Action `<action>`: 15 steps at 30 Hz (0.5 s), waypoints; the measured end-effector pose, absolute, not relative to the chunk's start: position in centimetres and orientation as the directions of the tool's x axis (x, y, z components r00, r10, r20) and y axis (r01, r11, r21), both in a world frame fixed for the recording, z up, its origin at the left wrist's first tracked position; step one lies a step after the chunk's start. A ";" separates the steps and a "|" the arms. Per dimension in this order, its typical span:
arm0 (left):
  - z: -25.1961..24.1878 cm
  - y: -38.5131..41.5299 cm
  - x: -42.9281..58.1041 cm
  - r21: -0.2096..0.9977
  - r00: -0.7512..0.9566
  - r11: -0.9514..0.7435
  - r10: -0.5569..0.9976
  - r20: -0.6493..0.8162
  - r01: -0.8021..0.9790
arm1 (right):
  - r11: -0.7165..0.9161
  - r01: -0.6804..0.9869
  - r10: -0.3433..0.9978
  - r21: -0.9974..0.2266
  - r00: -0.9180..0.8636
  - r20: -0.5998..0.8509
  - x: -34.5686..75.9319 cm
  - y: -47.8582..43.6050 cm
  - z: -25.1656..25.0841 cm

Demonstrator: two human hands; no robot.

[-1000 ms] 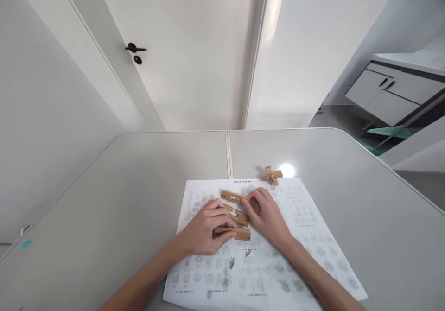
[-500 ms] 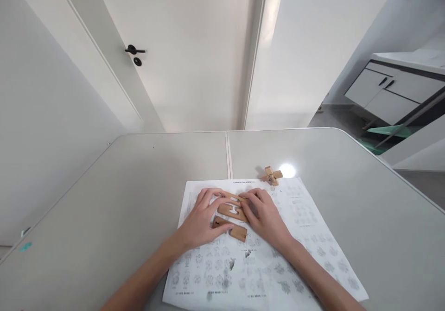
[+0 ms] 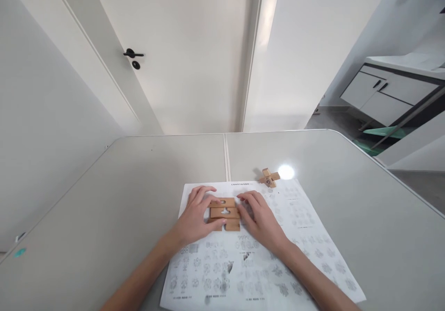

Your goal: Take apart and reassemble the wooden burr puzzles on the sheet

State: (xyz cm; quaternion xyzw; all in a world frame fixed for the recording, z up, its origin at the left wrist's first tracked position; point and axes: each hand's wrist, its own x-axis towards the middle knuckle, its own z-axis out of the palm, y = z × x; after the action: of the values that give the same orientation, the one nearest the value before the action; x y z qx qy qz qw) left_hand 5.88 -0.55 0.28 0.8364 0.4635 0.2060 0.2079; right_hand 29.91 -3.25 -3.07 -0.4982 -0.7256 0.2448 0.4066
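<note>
Three flat notched wooden puzzle pieces (image 3: 224, 213) lie side by side in a neat stack of rows on a printed instruction sheet (image 3: 257, 260). My left hand (image 3: 194, 218) presses against their left ends, fingers curled around the far and near edges. My right hand (image 3: 259, 218) presses against their right ends with bent fingers. Both hands squeeze the pieces together from the sides. A small assembled wooden cross puzzle (image 3: 269, 178) sits just beyond the sheet's far edge, away from both hands.
The sheet lies on a grey table (image 3: 121, 199) with a seam down its middle. A white door with a black handle (image 3: 133, 54) stands behind. A grey cabinet (image 3: 385, 98) is at the right, beyond the table's rounded corner.
The scattered, angled wooden pieces have been pushed together into aligned parallel rows. Both hands moved to the ends of the pieces, and the view shifted slightly.
</note>
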 end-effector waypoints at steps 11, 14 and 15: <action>-1.4 1.6 3.2 0.386 0.030 -0.172 0.938 0.346 0.906 | 0.105 0.404 0.988 -0.909 0.059 0.140 30.2 -3.1 -2.0; -0.5 1.1 3.8 0.372 0.093 -0.272 0.896 0.434 0.887 | 0.004 0.270 0.983 -0.963 0.174 0.053 30.4 -2.9 -1.8; -0.2 0.9 4.2 0.371 0.132 -0.325 0.878 0.460 0.870 | -0.008 0.221 0.979 -0.975 0.199 0.037 30.5 -2.8 -1.8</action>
State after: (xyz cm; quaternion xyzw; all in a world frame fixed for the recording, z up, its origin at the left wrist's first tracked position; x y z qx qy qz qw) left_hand 4.20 0.89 -0.20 0.7523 0.5808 0.3109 0.0064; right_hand 30.48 -2.79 -1.81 -0.5969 -0.5030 0.3843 0.4930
